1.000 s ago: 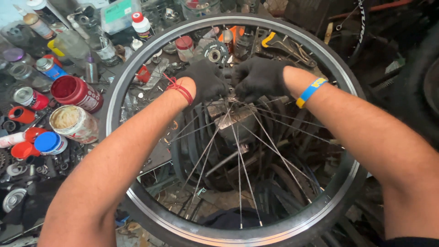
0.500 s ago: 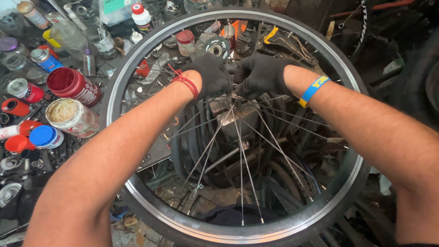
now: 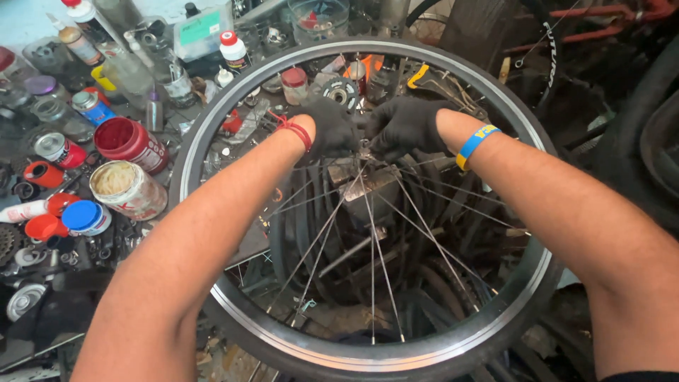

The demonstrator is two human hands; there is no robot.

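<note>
Far left, the bench [image 3: 42, 92] is crowded with containers: a squat orange pot [image 3: 44, 173], a blue lid [image 3: 83, 215] lying flat, and beside it an open tin of pale grease [image 3: 127, 189] with a whitish label round its side. Just behind that stands an open red tin [image 3: 131, 140], its label a white band on red. Further back is a small blue spray can [image 3: 92, 106] with a round top, then a clear plastic box with a green label [image 3: 201, 32] and a white bottle with a red cap [image 3: 232, 48]. Loose nuts, washers and a toothed cog fill the gaps on the dark, greasy surface.

The bicycle wheel [image 3: 368, 357] takes up the middle, lying almost flat, its silver rim ringed by a black tyre and its thin spokes running to the hub [image 3: 364, 150]. The left hand [image 3: 331, 127], in a black glove with a red cord at the wrist, is curled closed at the hub. The right hand [image 3: 404, 126], gloved too and with a blue and yellow wristband [image 3: 472, 145], is pinched close against it from the other side; what exactly each grips, I cannot tell. Under the spokes lie dark tyres and metal bars. To the right, more black tyres [image 3: 636, 141] lean in shadow, with a red frame tube [image 3: 601, 10] above.
</note>
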